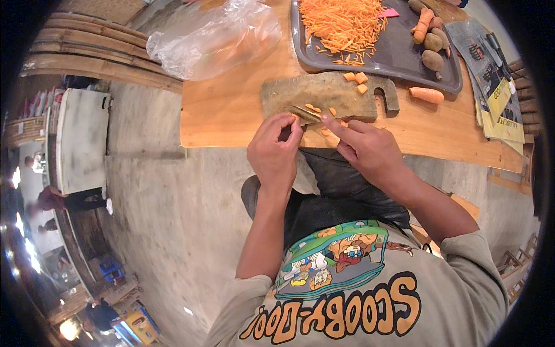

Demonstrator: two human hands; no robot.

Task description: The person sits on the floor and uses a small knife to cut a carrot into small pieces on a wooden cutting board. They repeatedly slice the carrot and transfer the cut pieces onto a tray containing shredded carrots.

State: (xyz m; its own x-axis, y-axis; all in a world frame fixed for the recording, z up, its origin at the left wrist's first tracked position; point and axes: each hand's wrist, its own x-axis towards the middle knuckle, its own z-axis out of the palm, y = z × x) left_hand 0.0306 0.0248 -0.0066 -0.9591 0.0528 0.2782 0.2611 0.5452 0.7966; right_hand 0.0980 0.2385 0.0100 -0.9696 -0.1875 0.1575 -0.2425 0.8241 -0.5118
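My left hand [275, 141] pinches a small piece of carrot [296, 117], mostly hidden by the fingertips, at the front edge of a worn wooden cutting board [286, 93]. In my right hand [368, 145] is a knife [307, 113]; its index finger lies along the blade, which points left toward the left fingertips. The palm hides the handle. Thin carrot slices [313, 108] lie on the board just beyond the blade. Three orange carrot chunks [361, 78] sit near the board's far right corner. More carrot scraps [326, 132] rest on the table under the right hand.
Behind the board, a dark tray [390, 71] holds carrot sticks [347, 24], potatoes [432, 60] and whole carrots [422, 26]. A cut carrot [426, 95] lies on the wooden table [221, 117], right of the board. A clear plastic bag [217, 41] and printed menus [494, 86] flank the tray.
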